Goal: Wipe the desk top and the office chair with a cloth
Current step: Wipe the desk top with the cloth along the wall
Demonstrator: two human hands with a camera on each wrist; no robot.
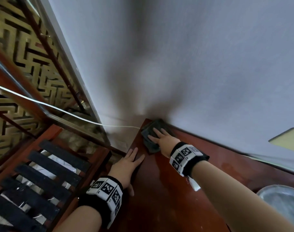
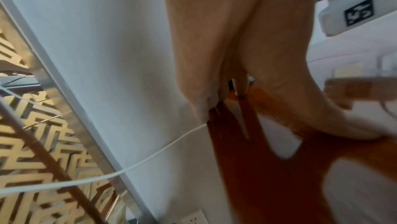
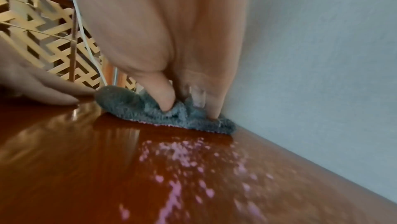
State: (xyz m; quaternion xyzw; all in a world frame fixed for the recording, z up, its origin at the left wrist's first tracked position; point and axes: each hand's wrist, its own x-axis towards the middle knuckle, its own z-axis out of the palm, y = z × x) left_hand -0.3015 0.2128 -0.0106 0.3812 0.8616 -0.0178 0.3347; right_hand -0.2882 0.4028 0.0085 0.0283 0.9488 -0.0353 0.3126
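Left hand (image 1: 126,166) lies flat on the near left edge of the desk (image 1: 163,190), fingers straight and spread on the glossy red-brown wood, gripping nothing; the thumb sits at the edge. Both wrists carry black bands with white marker blocks. On the right, a pale round dish (image 1: 283,203) pokes in at the frame's edge, and wet patches glint on the wood ahead of the right wrist. Further up, the right hand (image 1: 161,139) reaches into the far corner, fingers laid out long and pressing down on the grey cloth (image 1: 151,136); the wrist view shows fingertips sunk into its fluffy pile, thumb against it too. That cloth is bunched on the desk top, tucked right against the pale wall (image 1: 193,56). Off the left side, a red wooden frame with dark slats (image 1: 47,166) stands below, a white cable (image 1: 59,108) runs to the desk corner, and a gold lattice panel (image 1: 17,47) fills the far left.
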